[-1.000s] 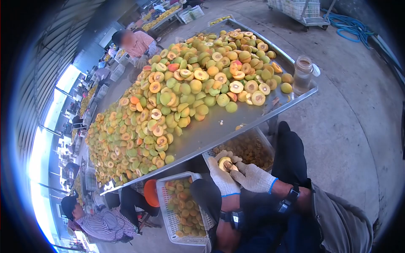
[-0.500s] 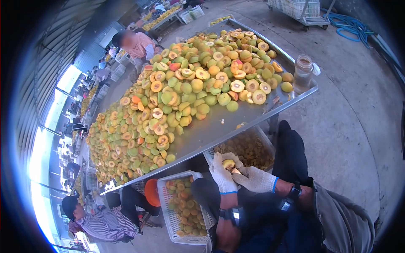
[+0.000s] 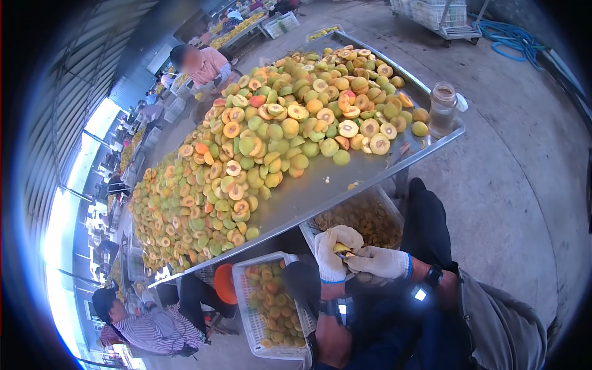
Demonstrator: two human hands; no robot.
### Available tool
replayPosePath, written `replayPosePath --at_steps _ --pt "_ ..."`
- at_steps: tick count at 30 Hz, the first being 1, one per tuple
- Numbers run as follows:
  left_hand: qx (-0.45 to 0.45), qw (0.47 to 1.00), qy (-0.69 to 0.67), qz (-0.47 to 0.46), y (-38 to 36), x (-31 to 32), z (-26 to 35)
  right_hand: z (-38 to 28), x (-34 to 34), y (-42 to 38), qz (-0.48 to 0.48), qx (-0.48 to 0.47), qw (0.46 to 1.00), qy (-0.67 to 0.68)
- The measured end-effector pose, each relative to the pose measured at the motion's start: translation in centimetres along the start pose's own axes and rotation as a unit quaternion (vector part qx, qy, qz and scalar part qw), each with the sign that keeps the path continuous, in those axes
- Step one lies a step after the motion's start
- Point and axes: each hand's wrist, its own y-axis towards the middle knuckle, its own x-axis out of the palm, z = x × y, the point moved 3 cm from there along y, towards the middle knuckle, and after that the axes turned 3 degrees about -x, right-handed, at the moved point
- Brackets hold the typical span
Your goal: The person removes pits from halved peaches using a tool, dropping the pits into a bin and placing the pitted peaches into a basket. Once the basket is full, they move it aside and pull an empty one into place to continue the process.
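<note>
Both of my hands wear white knit gloves. My left hand (image 3: 335, 250) is wrapped round a yellow-green fruit piece (image 3: 341, 248), above the near corner of a crate of brown pits (image 3: 364, 219). From the right, my right hand (image 3: 381, 261) meets it, its fingers closed on something small at the fruit; what that is I cannot make out. Beyond them a metal table (image 3: 320, 191) bears a large heap of halved yellow and green fruit (image 3: 271, 132). Left of my knees stands a white basket (image 3: 251, 324) with more fruit halves.
A jar of liquid (image 3: 441, 111) stands at the table's right corner. An orange bowl (image 3: 226, 283) is beside the basket. One person (image 3: 206, 66) is across the table, another (image 3: 157, 327) sits at lower left. A crate cart (image 3: 453, 24) and blue hose (image 3: 509, 40) are behind.
My left hand has turned further over the fruit, covering more of it. My right hand has shifted slightly right and down. The person across the table has moved their head and arms.
</note>
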Motion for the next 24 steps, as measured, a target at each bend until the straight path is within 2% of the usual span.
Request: replayPosePath --at_steps 1,3,5,6,9,11,12,13,14,15,16,17,18,19,20,21,22,23,24 --pt "-0.012 0.999 -0.033 -0.005 -0.1 0.1 -0.3 0.3 -0.4 0.0 0.002 0.000 1.000 0.001" --pt "-0.025 0.997 -0.067 -0.008 -0.3 0.1 -0.6 1.3 -0.9 0.3 -0.062 0.012 0.994 0.084" --pt "-0.071 0.978 -0.180 -0.076 -0.4 0.2 -1.0 1.6 -1.2 0.4 -0.093 0.012 0.990 0.109" --pt "-0.070 0.978 -0.180 -0.076 -0.5 0.0 -1.0 1.6 -1.2 0.4 -0.124 0.011 0.983 0.134" --pt "-0.115 0.960 -0.236 -0.097 -0.4 0.3 -1.2 2.1 -1.3 0.8 -0.110 0.031 0.979 0.170" --pt "-0.092 0.968 -0.230 0.025 0.0 0.0 -1.6 3.0 -2.2 1.2 -0.122 0.020 0.974 0.191" --pt "-0.093 0.969 -0.229 0.024 0.0 -0.1 -1.3 3.2 -2.4 1.4 -0.133 0.009 0.968 0.212" --pt "-0.095 0.975 -0.151 0.130 -0.2 -0.8 -0.8 3.0 -2.2 1.2 -0.132 0.009 0.968 0.213" --pt "-0.094 0.965 -0.071 0.233 -0.5 -1.6 -0.5 2.7 -2.4 1.0 -0.083 0.003 0.978 0.189" --pt "0.091 0.950 0.235 0.186 -1.1 -2.1 0.4 2.4 -2.6 0.9 -0.034 -0.003 0.986 0.165" --pt "0.154 0.896 0.384 0.164 -1.2 -3.5 2.1 2.4 -2.7 1.0 -0.030 -0.004 0.986 0.166" --pt "0.086 0.958 0.120 0.246 -1.4 -6.5 2.3 2.8 -3.0 1.2 0.020 0.012 0.989 0.149" --pt "0.054 0.923 0.046 0.378 -2.9 -11.0 5.5 3.1 -3.4 1.6 0.067 0.028 0.988 0.133" --pt "0.086 0.854 0.217 0.464 -4.2 -8.9 8.9 3.5 -3.6 2.0 0.066 0.027 0.988 0.135" --pt "0.117 0.805 0.337 0.474 -5.7 -10.4 10.8 3.9 -3.9 2.3 0.069 0.032 0.987 0.139" --pt "0.131 0.807 0.282 0.501 -6.6 -12.3 12.2 4.0 -4.2 2.6 0.071 0.036 0.987 0.141" --pt "0.093 0.717 0.461 0.515 -7.5 -13.6 14.1 3.9 -4.3 2.7 0.070 0.032 0.987 0.142" --pt "0.095 0.716 0.463 0.514 -8.3 -15.0 14.7 3.8 -4.4 2.7 0.081 0.025 0.984 0.158" --pt "0.085 0.641 0.540 0.539 -8.9 -16.5 15.0 3.6 -4.5 2.7 0.092 0.017 0.980 0.173"
